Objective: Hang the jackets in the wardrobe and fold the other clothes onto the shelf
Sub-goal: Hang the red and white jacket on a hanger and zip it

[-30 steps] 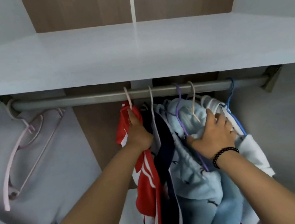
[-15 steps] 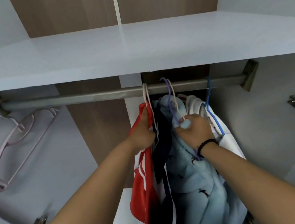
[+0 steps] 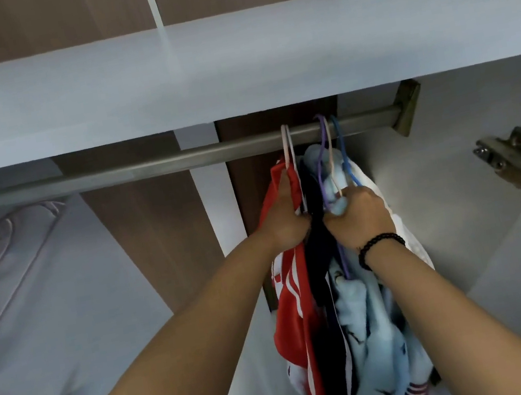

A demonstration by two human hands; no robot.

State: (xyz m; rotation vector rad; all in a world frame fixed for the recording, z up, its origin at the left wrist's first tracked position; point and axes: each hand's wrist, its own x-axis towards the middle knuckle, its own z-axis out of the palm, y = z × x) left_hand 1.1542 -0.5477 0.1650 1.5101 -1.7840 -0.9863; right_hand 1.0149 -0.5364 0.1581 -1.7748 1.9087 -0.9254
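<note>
**Jackets on rail, bunched right**

Left hand (image 3: 286,224) grips red jacket (image 3: 292,299) at collar; right hand (image 3: 358,215) clutches blue jacket (image 3: 376,326) by its hanger. Navy jacket (image 3: 318,256) between. All hang from rail (image 3: 142,169). Shelf (image 3: 163,85) bare: folding seemingly undone.

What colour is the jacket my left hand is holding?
Red with white stripes, gripped by the left hand; seen in the head view.

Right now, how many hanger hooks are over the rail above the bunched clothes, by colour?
Pale pink plastic hanger hooks: 2
Purple plastic hanger hook: 1
Beige plastic hanger hook: 1
Blue plastic hanger hook: 1
Total on the grey metal rail there: 5
</note>
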